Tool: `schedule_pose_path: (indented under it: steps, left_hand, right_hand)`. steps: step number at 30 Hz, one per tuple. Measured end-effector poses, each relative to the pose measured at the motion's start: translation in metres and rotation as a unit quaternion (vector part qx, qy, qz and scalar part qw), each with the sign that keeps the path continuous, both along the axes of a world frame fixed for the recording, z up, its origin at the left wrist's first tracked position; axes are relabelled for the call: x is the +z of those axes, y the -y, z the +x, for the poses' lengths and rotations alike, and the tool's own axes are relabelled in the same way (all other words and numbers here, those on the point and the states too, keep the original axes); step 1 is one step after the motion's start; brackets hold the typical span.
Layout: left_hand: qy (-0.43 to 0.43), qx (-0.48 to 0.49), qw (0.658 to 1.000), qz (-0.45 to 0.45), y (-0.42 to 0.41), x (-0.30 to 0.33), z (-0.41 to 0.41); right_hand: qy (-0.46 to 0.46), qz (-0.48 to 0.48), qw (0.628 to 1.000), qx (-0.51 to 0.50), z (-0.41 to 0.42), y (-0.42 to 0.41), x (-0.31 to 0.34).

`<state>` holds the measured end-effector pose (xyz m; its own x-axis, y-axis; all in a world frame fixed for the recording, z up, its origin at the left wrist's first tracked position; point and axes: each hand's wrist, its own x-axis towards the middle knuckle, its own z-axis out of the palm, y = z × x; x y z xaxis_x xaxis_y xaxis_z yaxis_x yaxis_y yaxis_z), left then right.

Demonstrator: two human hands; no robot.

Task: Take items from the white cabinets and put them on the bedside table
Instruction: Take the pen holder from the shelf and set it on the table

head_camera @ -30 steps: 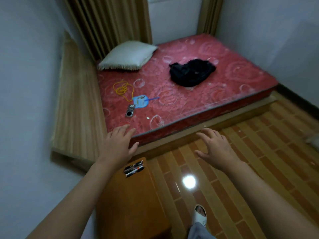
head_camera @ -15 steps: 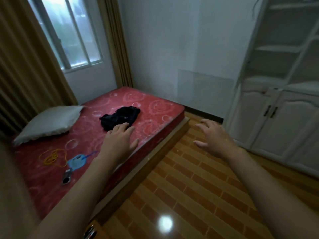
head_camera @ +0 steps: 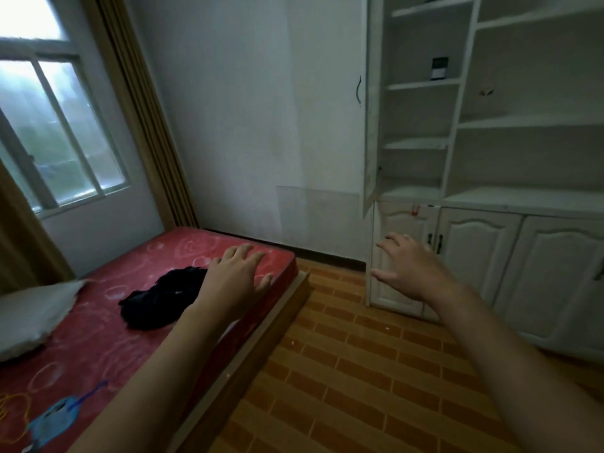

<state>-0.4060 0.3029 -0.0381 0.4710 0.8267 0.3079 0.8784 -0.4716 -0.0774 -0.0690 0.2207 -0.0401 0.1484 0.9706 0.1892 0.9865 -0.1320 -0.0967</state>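
Both your hands are empty, left hand (head_camera: 233, 282) and right hand (head_camera: 413, 268) spread wide, facing the white cabinets (head_camera: 483, 243); a small dark box (head_camera: 439, 68) sits on an upper shelf, nothing fetched, bedside surface out of view
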Motion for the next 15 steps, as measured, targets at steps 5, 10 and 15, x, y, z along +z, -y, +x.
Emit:
schedule_pose_path:
  steps: [5,10,15]
  left_hand:
    - [0.017,-0.014,1.0,0.01,-0.032,0.033,0.086]
    - [0.032,-0.033,0.999,0.011,-0.064,0.059,0.179]
    - [0.025,-0.057,0.998,-0.001,-0.095,0.073,0.262]
  right_hand:
    - [-0.005,0.024,1.0,-0.001,0.086,-0.024,0.029]
    - [0.012,0.042,0.999,-0.013,0.174,-0.043,0.054]
    - [0.028,0.037,0.998,-0.037,0.252,-0.064,0.069]
